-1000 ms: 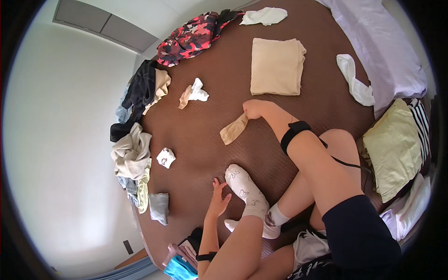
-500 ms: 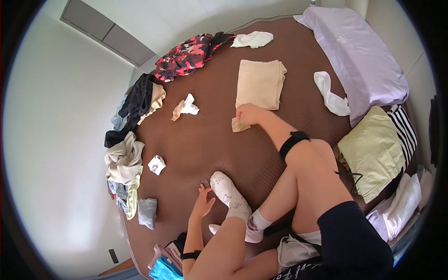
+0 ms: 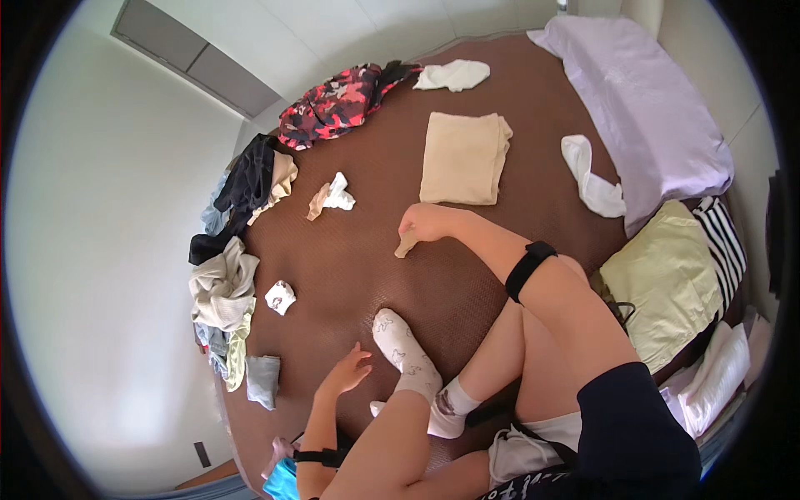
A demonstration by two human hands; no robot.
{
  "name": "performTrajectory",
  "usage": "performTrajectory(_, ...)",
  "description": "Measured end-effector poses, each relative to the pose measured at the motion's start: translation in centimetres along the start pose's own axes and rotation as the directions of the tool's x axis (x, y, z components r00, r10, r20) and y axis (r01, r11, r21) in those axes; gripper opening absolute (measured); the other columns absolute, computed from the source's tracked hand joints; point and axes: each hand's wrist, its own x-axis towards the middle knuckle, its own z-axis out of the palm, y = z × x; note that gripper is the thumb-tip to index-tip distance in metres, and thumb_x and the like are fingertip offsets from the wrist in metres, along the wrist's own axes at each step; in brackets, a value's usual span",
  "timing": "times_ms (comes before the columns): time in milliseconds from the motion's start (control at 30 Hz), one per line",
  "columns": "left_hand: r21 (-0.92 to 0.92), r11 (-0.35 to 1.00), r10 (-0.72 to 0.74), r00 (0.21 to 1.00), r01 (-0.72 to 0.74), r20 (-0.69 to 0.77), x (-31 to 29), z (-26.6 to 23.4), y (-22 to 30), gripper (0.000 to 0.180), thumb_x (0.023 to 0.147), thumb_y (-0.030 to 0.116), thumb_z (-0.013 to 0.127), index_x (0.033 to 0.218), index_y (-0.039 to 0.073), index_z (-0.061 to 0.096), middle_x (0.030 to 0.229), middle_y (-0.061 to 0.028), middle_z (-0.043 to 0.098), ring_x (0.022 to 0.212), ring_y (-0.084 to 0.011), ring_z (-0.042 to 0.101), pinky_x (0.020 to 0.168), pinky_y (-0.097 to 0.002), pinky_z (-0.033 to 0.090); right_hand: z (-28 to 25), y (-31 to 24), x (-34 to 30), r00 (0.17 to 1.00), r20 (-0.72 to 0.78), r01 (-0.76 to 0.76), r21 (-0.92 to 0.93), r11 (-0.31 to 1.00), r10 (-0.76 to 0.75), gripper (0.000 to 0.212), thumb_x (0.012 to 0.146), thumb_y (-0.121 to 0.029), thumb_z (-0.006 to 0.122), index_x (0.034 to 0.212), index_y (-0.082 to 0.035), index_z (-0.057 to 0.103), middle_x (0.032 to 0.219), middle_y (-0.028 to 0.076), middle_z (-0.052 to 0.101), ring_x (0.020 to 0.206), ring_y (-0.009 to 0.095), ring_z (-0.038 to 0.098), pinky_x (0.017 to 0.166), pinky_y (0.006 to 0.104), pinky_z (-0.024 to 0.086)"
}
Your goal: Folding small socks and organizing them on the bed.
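The right hand [image 3: 424,222] holds a small tan cloth [image 3: 404,247], grip closed, near the folded beige cloth [image 3: 464,158]; the left hand [image 3: 344,373] is empty, fingers spread. Pinch 1 end only to limit bunching.

Left hand [image 3: 346,375] has an open lane up the brown mat [image 3: 346,267], between the balled white sock [image 3: 281,297] and the tan sock [image 3: 405,247] in the right hand [image 3: 427,223]. Socked foot [image 3: 402,343] crowds the direct line between hands (go over or around); folded beige cloth [image 3: 465,158] sits just past the right.
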Motion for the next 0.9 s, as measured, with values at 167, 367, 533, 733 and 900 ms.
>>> performTrajectory(167, 0.102, 0.992, 0.082, 0.994, -0.074, -0.072, -1.7, -3.4, -1.9, 0.038, 0.085, 0.025, 0.055, 0.117, 0.006, 0.051, 0.128, -0.0161, 0.047, 0.110, -0.0305, 0.052, 0.089, -0.0358, 0.042, -4.1, 0.3, -3.1, 0.874, -0.334, 0.269, -0.271, 0.924, -0.352, 0.019, 0.068, -0.020, 0.059, 0.078, -0.006, 0.068, 0.074, 0.016, 0.063, 0.067, 0.026, 0.061, 0.064, 0.0373, 0.046)
performTrajectory(367, 0.061, 0.989, 0.149, 0.908, -0.136, -0.391, -8.4, -6.7, 1.7, 0.039, 0.083, 0.026, 0.058, 0.116, 0.007, 0.052, 0.111, -0.0153, 0.059, 0.103, -0.0336, 0.055, 0.087, -0.0395, 0.044, -11.6, -1.7, -12.2, 0.897, -0.433, -0.162, -0.510, 0.845, -0.089, 0.018, 0.072, -0.018, 0.056, 0.081, -0.009, 0.069, 0.081, 0.014, 0.065, 0.079, 0.029, 0.062, 0.072, 0.0389, 0.047)
performTrajectory(533, 0.076, 0.983, 0.185, 0.857, -0.169, -0.482, -12.5, -5.8, -1.2, 0.039, 0.082, 0.026, 0.059, 0.116, 0.008, 0.053, 0.111, -0.0154, 0.059, 0.102, -0.0313, 0.055, 0.087, -0.0382, 0.044, -15.1, -9.5, -18.0, 0.921, -0.388, -0.307, -0.647, 0.698, 0.045, 0.028, 0.069, -0.004, 0.055, 0.094, -0.009, 0.067, 0.099, 0.015, 0.062, 0.096, 0.031, 0.058, 0.084, 0.0378, 0.045)
performTrajectory(733, 0.117, 0.981, 0.189, 0.874, -0.153, -0.447, -15.9, -5.6, 0.6, 0.037, 0.081, 0.025, 0.060, 0.114, 0.008, 0.055, 0.109, -0.0147, 0.060, 0.100, -0.0296, 0.057, 0.086, -0.0370, 0.045, -18.8, -11.4, -21.4, 0.897, -0.416, -0.262, -0.773, 0.578, -0.149, 0.027, 0.069, -0.003, 0.054, 0.092, -0.009, 0.067, 0.096, 0.016, 0.063, 0.093, 0.033, 0.058, 0.081, 0.0396, 0.046)
performTrajectory(900, 0.161, 0.986, 0.115, 0.881, -0.044, -0.460, -18.3, -8.3, -0.8, 0.034, 0.081, 0.024, 0.060, 0.111, 0.009, 0.056, 0.105, -0.0130, 0.062, 0.095, -0.0259, 0.059, 0.081, -0.0365, 0.046, -21.1, -15.2, -20.9, 0.926, -0.344, -0.252, -0.870, 0.424, -0.157, 0.021, 0.072, -0.008, 0.056, 0.090, -0.010, 0.065, 0.093, 0.017, 0.062, 0.089, 0.035, 0.058, 0.075, 0.0418, 0.047)
